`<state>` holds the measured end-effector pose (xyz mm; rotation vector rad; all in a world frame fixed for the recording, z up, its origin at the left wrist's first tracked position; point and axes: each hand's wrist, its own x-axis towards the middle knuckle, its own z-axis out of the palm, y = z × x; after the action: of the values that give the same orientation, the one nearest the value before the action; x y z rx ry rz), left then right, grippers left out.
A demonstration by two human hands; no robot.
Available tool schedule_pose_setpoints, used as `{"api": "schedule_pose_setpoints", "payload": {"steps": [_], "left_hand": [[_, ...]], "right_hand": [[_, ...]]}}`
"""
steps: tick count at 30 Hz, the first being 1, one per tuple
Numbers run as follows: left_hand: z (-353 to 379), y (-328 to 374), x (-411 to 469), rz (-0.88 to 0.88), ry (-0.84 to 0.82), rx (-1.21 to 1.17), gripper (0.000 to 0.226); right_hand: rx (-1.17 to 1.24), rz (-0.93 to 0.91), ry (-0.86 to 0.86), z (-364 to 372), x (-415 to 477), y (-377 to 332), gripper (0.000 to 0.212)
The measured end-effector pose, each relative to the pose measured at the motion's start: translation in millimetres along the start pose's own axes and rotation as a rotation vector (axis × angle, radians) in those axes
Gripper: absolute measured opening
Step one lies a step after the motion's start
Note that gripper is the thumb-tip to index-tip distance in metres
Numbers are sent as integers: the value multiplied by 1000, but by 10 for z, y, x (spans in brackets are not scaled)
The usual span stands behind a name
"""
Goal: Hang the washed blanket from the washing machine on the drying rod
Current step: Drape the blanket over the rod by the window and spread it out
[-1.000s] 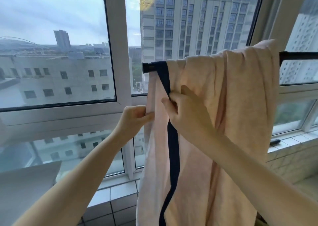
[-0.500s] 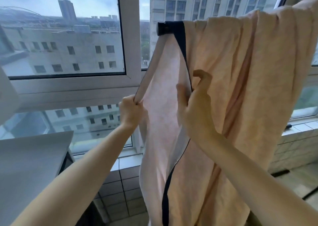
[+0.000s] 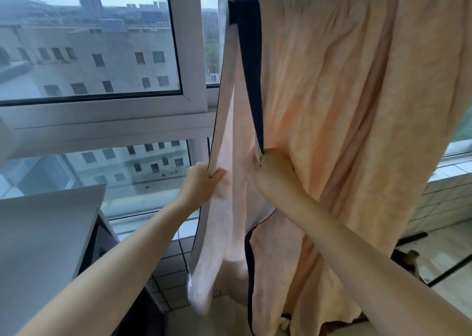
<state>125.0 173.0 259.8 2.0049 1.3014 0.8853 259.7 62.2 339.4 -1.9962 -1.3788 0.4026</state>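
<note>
A: Nearest first: got a left hand [image 3: 201,182] clenched on the edge of the pale back layer, plus a right hand [image 3: 275,172] curled round the navy trim [image 3: 251,67] of the front layer, fingertips tucked out of sight behind cloth. Holding the two layers apart, by the look of it.

B: Yep. Reads as the spreading-out step, with the blanket [image 3: 344,105] already draped over the drying rod [image 3: 231,12] up top, bunched near its end. Probably calls for sliding it along and evening both hanging sides, gently, to avoid a slip off the end.

A: Any containers?

B: Only a white unit [image 3: 46,233] lower left, maybe the washing machine; can't see inside. Further back, just window [image 3: 190,54] and buildings [image 3: 89,62].
</note>
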Motion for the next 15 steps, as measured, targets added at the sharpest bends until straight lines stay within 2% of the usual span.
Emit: {"api": "schedule_pose_setpoints", "payload": {"steps": [3, 4, 6, 7, 8, 9, 11, 12, 14, 15], "left_hand": [[-1, -19, -17, -7, -16, 29, 50], [1, -8, -15, -6, -20, 41, 55], [7, 25, -22, -4, -28, 46, 58], [14, 31, -23, -10, -33, 44, 55], [22, 25, -22, -16, -38, 45, 52], [26, 17, -20, -23, -44, 51, 49], [40, -23, -16, -28, -58, 69, 42], [45, -39, -17, -37, -68, 55, 40], [50, -47, -22, -89, -103, -22, 41], [51, -44, -32, -118, -129, -66, 39]], "right_hand": [[-47, -32, -86, 153, -43, 21, 36], [-56, -52, -64, 203, -85, 5, 36], [-36, -63, -8, 243, -164, -29, 55], [-161, -224, -21, 289, -191, 51, 50], [-303, -286, 27, 370, -204, 140, 43], [-317, -292, 94, 458, -206, 173, 43], [-369, -362, 91, 645, -233, 336, 67], [-380, -386, 102, 703, -258, 387, 72], [-283, -323, 119, 705, -289, 433, 58], [-133, -265, 90, 640, -331, 389, 53]]}}
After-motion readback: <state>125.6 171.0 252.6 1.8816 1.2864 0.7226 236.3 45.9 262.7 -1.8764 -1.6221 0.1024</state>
